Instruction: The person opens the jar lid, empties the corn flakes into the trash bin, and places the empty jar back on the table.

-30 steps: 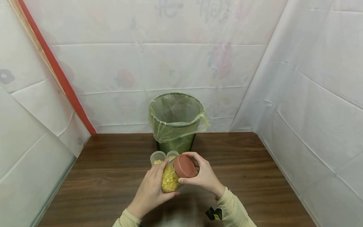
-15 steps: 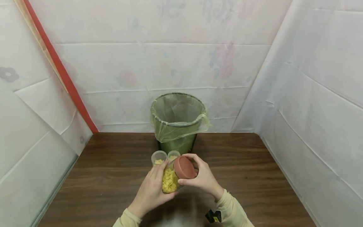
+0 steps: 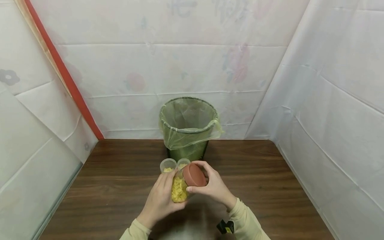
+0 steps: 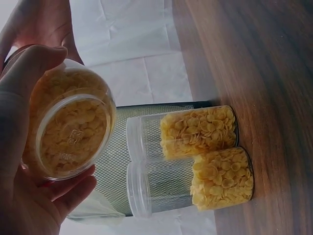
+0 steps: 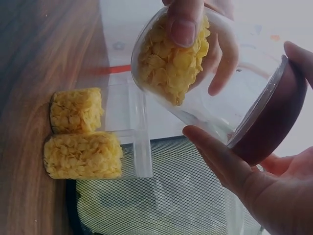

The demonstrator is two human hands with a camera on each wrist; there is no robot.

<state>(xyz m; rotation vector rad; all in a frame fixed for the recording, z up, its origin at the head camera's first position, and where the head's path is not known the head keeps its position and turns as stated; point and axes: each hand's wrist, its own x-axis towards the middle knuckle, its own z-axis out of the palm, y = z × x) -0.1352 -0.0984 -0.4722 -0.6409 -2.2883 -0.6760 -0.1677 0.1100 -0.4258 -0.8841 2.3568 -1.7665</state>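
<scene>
- Little has changed in the last second: the hands, the clear round jar of yellow flakes (image 3: 179, 191) and its reddish-brown round lid (image 3: 194, 175) match the earlier head pictures almost exactly. We judge that the handling of the lid has barely advanced.
- We see the jar tilted at the lower centre of the head view, the left hand (image 3: 162, 191) gripping its body.
- The right hand (image 3: 216, 186) holds the lid between thumb and fingers at the jar's mouth; we cannot tell whether it is loose or seated.
- Two clear cylindrical containers of flakes (image 4: 200, 129) (image 4: 222, 178) stand side by side beyond the jar, before the green mesh bin (image 3: 192, 152), and have stayed put.
- At centre left of the left wrist view, the jar's base bears a small square embossed mark (image 4: 75, 136) with fainter lettering below; we cannot read either.
- Faded characters (image 3: 181, 7) at the head view's top edge are illegible to us.
</scene>
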